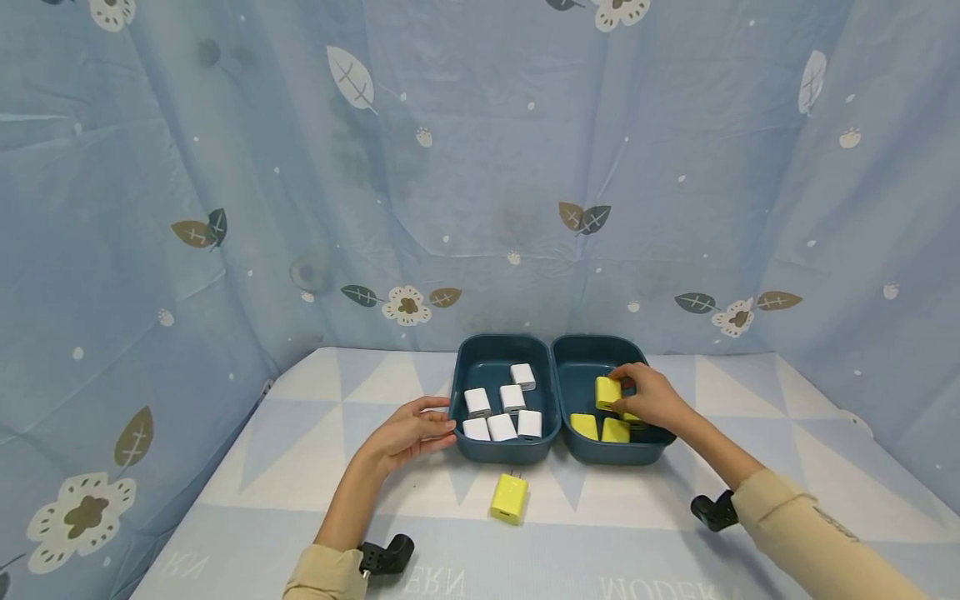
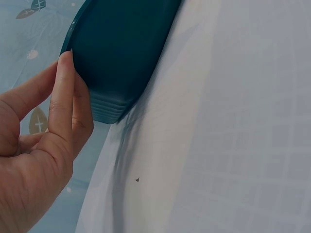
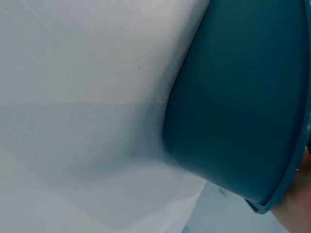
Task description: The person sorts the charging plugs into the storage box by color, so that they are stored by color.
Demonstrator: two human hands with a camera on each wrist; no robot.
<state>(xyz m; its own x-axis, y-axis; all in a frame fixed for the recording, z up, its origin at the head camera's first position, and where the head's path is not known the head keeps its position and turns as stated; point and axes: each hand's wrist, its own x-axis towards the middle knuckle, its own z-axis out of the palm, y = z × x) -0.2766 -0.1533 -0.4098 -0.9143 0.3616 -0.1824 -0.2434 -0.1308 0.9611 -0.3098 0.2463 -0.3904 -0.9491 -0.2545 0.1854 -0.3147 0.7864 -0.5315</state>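
My right hand point(image 1: 654, 398) pinches a yellow charger plug point(image 1: 608, 393) between thumb and fingers, over the right dark teal box point(image 1: 611, 452). Inside that box lie several more yellow plugs, one partly hidden by the hand. At the left, my left hand point(image 1: 412, 432) touches the outer side of the left teal box point(image 1: 510, 452), fingertips right at its rim, as the left wrist view also shows. That box holds several white charger plugs point(image 1: 501, 427). In the right wrist view the box wall point(image 3: 238, 107) hides most of the hand.
Another yellow charger plug point(image 1: 509, 498) lies on the patterned tablecloth point(image 1: 420, 525) in front of the left box, prongs pointing toward the boxes. The two boxes stand side by side near a blue flowered curtain point(image 1: 480, 167) at the back.
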